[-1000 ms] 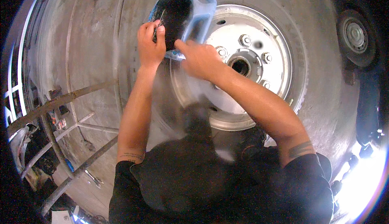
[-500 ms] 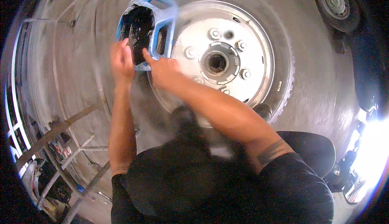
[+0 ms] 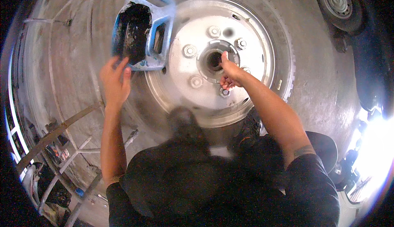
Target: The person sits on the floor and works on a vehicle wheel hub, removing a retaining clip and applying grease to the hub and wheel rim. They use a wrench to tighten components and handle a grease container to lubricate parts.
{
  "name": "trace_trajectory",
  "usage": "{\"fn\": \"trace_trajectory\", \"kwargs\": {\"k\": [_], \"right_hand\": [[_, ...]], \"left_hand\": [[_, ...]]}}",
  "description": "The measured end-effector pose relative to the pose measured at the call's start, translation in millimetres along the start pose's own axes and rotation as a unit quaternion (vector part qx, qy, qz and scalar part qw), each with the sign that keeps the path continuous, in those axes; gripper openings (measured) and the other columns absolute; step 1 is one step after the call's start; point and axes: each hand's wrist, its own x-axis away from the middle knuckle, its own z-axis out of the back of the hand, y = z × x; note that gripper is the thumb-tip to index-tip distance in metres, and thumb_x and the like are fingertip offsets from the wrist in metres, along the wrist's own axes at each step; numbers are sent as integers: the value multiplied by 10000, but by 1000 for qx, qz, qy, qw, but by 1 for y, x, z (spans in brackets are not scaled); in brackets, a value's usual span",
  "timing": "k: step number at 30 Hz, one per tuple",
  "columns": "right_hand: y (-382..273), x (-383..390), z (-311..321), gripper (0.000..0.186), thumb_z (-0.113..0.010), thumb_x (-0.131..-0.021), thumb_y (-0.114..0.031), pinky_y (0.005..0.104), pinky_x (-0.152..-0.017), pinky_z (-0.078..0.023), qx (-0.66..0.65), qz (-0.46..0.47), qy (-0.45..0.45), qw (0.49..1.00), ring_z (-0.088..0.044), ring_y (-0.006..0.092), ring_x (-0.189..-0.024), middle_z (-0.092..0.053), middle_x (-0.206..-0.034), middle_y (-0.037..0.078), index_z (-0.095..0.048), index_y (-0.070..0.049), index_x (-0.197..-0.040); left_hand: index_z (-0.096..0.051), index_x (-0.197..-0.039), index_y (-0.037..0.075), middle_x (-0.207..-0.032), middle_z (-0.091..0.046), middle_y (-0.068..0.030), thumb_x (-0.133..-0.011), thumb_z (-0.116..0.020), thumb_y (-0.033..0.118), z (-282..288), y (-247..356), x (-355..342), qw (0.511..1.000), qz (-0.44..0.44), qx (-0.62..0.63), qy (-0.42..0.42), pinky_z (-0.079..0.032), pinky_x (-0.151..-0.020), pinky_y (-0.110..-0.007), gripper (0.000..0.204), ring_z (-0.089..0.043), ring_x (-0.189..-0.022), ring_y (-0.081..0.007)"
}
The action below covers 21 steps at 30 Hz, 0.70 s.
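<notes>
A blue plastic jug (image 3: 161, 26) with one side cut away stands at the far left of the wheel. Dark, greasy-looking stuff (image 3: 135, 30) coats its inside. My left hand (image 3: 115, 81) is at the jug's near lower edge, fingers apart, with nothing visible in them. On the right, my right hand (image 3: 232, 74) is over the centre hub (image 3: 205, 63) of a large silver truck wheel (image 3: 180, 75). One digit stretches up beside the dark bore, while the other fingers curl loosely with dark smudged tips. No held thing shows there.
Large nuts (image 3: 189, 51) on studs ring the hub. The wheel's tyre (image 3: 283, 42) surrounds the rim. A metal bar frame (image 3: 61, 128) stands at left, and another wheel (image 3: 338, 3) is at far right. My shoe (image 3: 250, 130) is close to the tyre.
My right hand has left the jug and moved right to the wheel hub. My left hand has drawn slightly down and left; the thin stick it held is no longer visible in it.
</notes>
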Motion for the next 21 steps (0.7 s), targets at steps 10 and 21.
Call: {"fn": "trace_trajectory", "kwargs": {"k": [10,21], "right_hand": [[6,-28,-16,1039,-21,-809,-815,284,-395,-302,-31,-2,-52,998,-341,118,-412,-444,-563,47,-69,-49,-1509],[5,-36,-25,971,-38,-841,-782,234,-373,-221,-233,-25,-70,970,-243,93,-416,-349,-578,-6,-229,-54,-1454]], "left_hand": [[-669,-980,62,-1116,-623,-149,-841,-688,234,13,5,-10,999,-24,23,6,-449,-885,-417,222,-586,-1040,-330],[-662,-1006,64,-1142,-617,-152,-852,-671,219,10,6,-6,999,-11,42,27,-459,-898,-417,219,-592,-1055,-335]]}}
